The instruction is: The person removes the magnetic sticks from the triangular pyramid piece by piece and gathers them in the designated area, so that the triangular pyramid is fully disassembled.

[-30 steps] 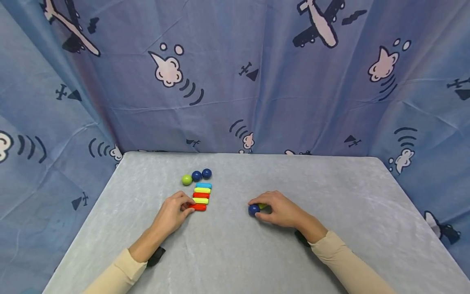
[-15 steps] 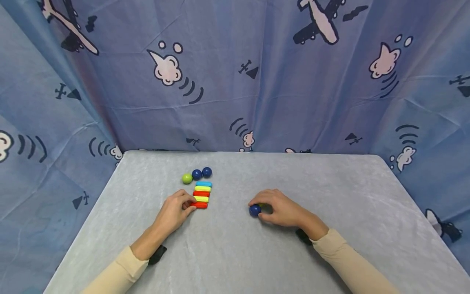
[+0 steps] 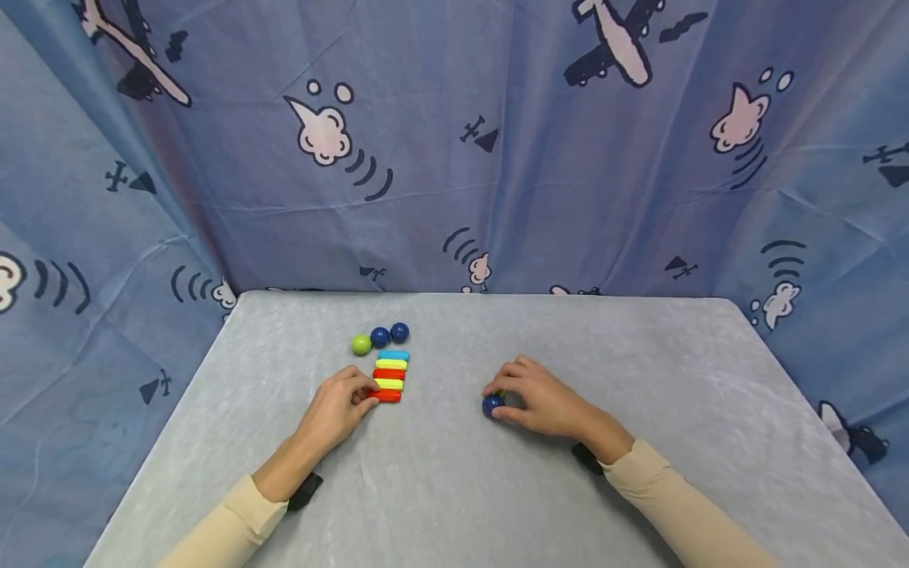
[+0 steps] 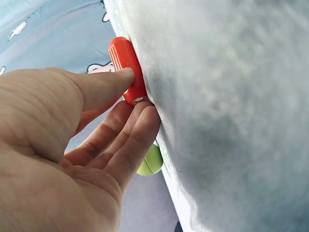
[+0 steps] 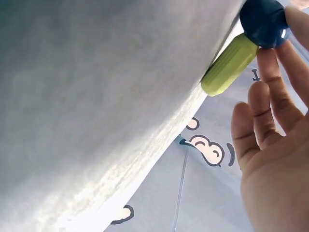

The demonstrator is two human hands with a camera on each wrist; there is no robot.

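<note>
My left hand [image 3: 337,406] pinches the left end of a red ribbed plastic rod [image 3: 387,397], the nearest in a row of rods lying side by side. In the left wrist view the thumb lies along that red rod [image 4: 127,65], with fingertips at its end. My right hand [image 3: 541,398] holds a dark blue ball [image 3: 492,405] between thumb and fingertips. Against this blue ball [image 5: 264,21], in the right wrist view, sits the end of a yellow-green rod [image 5: 229,66]; the hand mostly covers that rod in the head view.
Beyond the red rod, the row continues with yellow-green [image 3: 389,385], red [image 3: 389,374], yellow-green and light blue [image 3: 394,356] rods. A green ball [image 3: 360,345] and two dark blue balls [image 3: 379,338] stand behind it. A patterned curtain [image 3: 426,158] hangs behind the grey-covered table [image 3: 440,505].
My right hand's fingers shift slightly around the blue ball, the index finger and knuckles rising a little. The left hand stays on the red rod, which has moved barely against the row.
</note>
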